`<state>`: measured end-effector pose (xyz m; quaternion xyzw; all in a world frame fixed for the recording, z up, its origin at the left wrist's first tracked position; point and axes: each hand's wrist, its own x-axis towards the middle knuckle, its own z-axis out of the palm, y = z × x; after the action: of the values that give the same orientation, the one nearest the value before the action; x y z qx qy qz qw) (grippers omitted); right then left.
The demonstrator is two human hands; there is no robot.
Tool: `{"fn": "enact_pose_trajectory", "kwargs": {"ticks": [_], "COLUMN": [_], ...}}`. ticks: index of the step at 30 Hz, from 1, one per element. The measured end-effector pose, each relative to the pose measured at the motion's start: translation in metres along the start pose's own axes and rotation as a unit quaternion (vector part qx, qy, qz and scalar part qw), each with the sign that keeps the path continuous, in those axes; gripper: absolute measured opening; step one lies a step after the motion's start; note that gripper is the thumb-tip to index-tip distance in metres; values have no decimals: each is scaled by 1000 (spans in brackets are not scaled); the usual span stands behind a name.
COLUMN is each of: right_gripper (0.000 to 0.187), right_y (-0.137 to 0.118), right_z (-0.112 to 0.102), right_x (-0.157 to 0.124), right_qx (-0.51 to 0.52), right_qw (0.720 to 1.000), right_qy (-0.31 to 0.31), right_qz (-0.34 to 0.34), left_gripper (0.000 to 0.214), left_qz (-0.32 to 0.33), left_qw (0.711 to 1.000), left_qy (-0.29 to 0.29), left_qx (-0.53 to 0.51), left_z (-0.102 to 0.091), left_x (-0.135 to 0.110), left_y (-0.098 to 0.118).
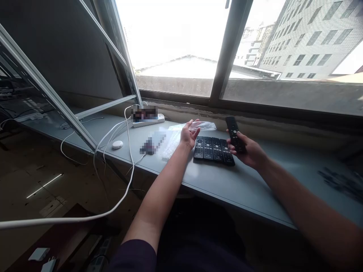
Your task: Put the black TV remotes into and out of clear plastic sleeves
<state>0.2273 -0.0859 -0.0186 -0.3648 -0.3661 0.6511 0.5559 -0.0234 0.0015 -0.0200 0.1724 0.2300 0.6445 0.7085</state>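
Note:
My right hand [249, 151] is closed around a black remote control [233, 128], holding it raised and tilted with its buttons in sight. Below and left of it, several black remotes [208, 148] lie side by side in a neat row on the grey table. My left hand [189, 134] is just left of that row, palm turned to the right, its fingers loosely bent and apart. Clear plastic bags [172, 142] spread beside and behind this hand; whether the fingers touch them I cannot tell.
A white power strip [149, 120] stands near the window, with a white cable [132, 162] hanging over the table's front edge. A round white object [117, 144] and a blurred-out item [151, 145] lie to the left. A metal frame [51, 90] slants across the left side. Dark items [340, 181] lie far right.

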Motion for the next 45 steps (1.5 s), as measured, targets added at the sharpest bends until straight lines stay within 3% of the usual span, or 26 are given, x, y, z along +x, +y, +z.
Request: {"fn": "enact_pose_trajectory", "kwargs": {"ticks": [3,7,16,24,28,32,37,41,45], "right_gripper": [31,32,26,32,39,46,43,39,40], "right_y": [-4,-7,2,4,5,7,6,6,7], "right_z": [1,5,16,17,13,15,17,14,13], "right_x": [-3,-9,-14,-12,-11,-14,-14,-12,-12], "right_qx": [28,14,-149,-160,-175,-198,-190,-174,-177], "right_qw": [997,997,987,982,983,979,981,983,983], "right_qy": [-45,-64,1,37,1,-50,-40,-13,-25], "right_qz": [47,41,-61,-98,-49,2,-28,-50,-44], "left_gripper": [24,23,28,26,30,33,29,20,20], "left_qz": [5,1,25,32,21,-14,-17,0,10], "left_qw": [1000,1000,1000,999,999,994,991,996,998], "left_qy": [-8,-9,-6,-11,-23,-78,-76,-65,-50], "left_qx": [-1,1,2,5,22,74,107,67,19], "left_z": [1,1,-2,-4,-2,4,6,3,1], "left_x": [1,1,-1,0,0,-4,-6,-3,1], "left_y": [0,-1,1,6,3,-3,-4,-1,2]}}
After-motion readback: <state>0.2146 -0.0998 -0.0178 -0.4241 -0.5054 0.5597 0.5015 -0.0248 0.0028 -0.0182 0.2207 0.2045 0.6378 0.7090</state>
